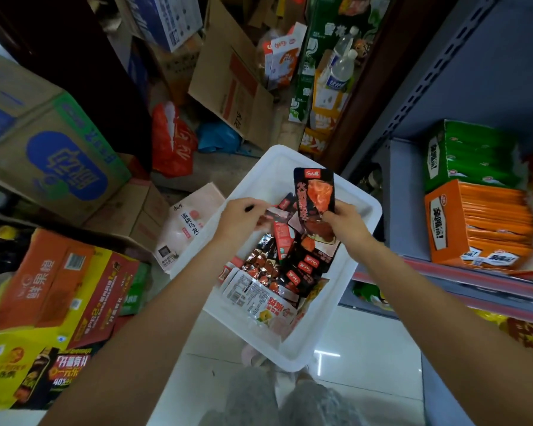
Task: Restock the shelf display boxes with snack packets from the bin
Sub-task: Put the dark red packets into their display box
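A white plastic bin [330, 315] sits on the floor below me, filled with several black-and-red snack packets [302, 269] and a white packet [253, 296]. My right hand [342, 224] holds a black packet with a red picture [314, 192] upright over the bin. My left hand [243, 218] pinches a small dark packet [276, 213] just left of it. On the grey shelf at the right stand an orange display box [474, 226] and a green display box [468, 155], both holding packets.
Cardboard cartons [50, 155] and drink cases [53, 290] crowd the floor at the left. More boxes and a red bag [173, 139] lie behind the bin. A grey shelf upright [413, 96] rises at the right. White tiles [360, 364] show near my knees.
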